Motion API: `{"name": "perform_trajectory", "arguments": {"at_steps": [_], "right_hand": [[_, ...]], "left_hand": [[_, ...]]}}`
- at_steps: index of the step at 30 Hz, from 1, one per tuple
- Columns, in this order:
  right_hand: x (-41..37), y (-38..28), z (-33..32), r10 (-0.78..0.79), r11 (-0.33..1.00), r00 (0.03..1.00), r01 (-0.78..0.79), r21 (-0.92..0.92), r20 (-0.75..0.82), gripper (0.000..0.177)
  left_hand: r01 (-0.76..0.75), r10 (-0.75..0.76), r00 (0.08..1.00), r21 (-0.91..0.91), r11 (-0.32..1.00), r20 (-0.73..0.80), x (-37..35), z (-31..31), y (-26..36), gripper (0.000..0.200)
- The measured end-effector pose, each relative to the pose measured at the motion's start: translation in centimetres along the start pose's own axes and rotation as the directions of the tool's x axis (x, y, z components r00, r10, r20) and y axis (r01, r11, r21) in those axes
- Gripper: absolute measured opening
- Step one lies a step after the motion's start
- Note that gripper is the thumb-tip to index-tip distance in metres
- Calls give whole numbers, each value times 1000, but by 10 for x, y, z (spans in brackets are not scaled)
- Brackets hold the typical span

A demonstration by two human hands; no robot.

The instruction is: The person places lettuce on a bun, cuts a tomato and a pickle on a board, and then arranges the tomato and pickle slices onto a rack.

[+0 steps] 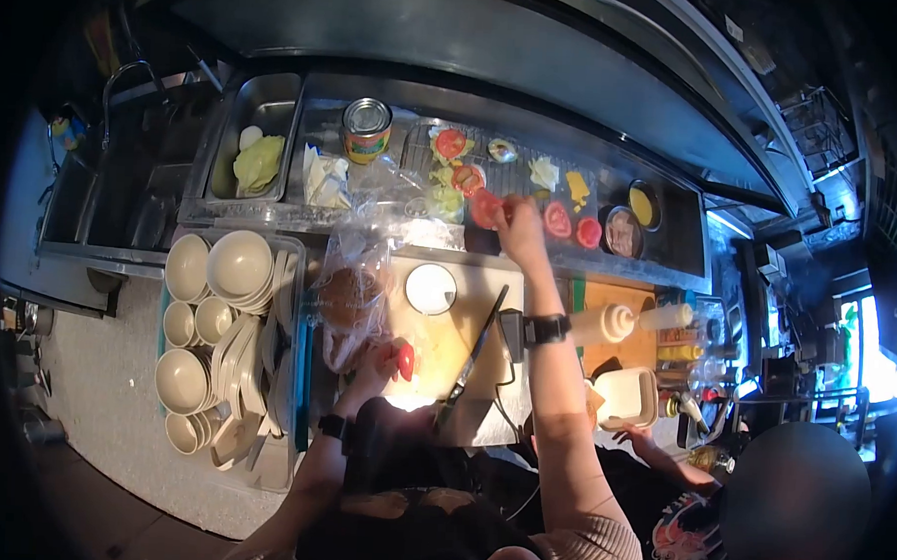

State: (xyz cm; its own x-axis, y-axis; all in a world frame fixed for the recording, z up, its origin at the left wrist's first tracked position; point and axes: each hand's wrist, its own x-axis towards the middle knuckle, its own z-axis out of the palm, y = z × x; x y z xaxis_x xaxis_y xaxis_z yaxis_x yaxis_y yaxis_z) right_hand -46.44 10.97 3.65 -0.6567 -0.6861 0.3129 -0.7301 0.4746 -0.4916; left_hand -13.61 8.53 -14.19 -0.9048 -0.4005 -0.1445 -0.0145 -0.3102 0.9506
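My right hand (523, 233) reaches over the back counter, its fingers closed on a tomato slice (486, 210). Two more tomato slices, one (557, 221) and another (589, 233), lie just right of it. Left of it, tomato slices sit on lettuce (446, 202) on a wire rack. My left hand (370, 369) is low over the front edge of the cutting board (444, 330), closed on a red piece of tomato (405, 362). On the board are a bright white round dish (430, 289) and a long dark object (478, 343), perhaps a knife.
Stacked bowls (239, 266) fill a bin at left. A plastic bag of buns (348, 298) lies beside the board. A can (366, 131) and a metal pan (257, 157) with lettuce stand behind. A co-worker's hand (642, 444) is near a tan container (626, 398) at right.
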Motion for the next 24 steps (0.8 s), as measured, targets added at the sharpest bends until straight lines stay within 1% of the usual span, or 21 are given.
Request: {"name": "perform_trajectory", "arguments": {"at_steps": [1,2,3,5,6,7,8,10,11,13,14,16,17,19,20,22,24], "right_hand": [[10,5,14,38,985,998,-46,164,51,19],[19,9,28,66,942,992,-98,321,110,19],[29,21,50,68,899,987,-124,421,146,20],[47,44,90,59,780,974,-180,599,217,21],[52,42,94,105,737,954,-264,622,281,19],[56,40,98,147,688,927,-347,637,346,18],[58,39,100,184,633,892,-428,645,412,17],[59,50,117,269,698,861,-483,528,432,17],[57,57,127,313,723,843,-511,465,438,17],[54,71,144,337,768,862,-484,419,378,19],[55,77,150,347,790,872,-471,393,346,20],[55,79,152,365,820,863,-475,320,348,23],[55,79,152,373,833,860,-476,283,348,24],[55,75,148,390,867,871,-457,197,299,27],[55,72,147,397,881,876,-448,154,274,28],[54,61,136,445,878,864,-473,74,234,33],[50,48,122,487,868,856,-497,19,172,37]], "left_hand": [[-16,16,1000,-26,1000,7,-1,-2,-8,14],[-30,31,999,-53,998,12,-1,-5,-17,14],[-16,18,1000,-98,995,18,-3,-3,-11,15],[-33,39,998,-115,993,52,-2,1,3,15],[-40,49,996,-125,991,70,0,2,5,15],[-1,8,998,-103,995,59,0,3,8,16],[-4,7,999,-90,996,32,0,4,10,15],[-5,3,1000,-65,998,-21,-4,13,34,14],[-8,6,999,-49,999,-37,-5,12,31,12],[-13,12,998,-16,1000,-66,-6,8,17,8],[-52,50,998,-57,997,-31,-5,5,6,6],[-124,130,991,-148,981,33,-3,-1,-16,7],[-122,125,992,-126,985,15,-3,-2,-23,8],[-120,119,993,-78,990,-21,-2,-1,-21,11],[-88,85,996,-78,993,-42,-4,-1,-20,10],[-23,17,997,-81,996,-76,-6,5,-1,9],[-33,29,997,-50,998,-66,-5,9,15,8]]}}
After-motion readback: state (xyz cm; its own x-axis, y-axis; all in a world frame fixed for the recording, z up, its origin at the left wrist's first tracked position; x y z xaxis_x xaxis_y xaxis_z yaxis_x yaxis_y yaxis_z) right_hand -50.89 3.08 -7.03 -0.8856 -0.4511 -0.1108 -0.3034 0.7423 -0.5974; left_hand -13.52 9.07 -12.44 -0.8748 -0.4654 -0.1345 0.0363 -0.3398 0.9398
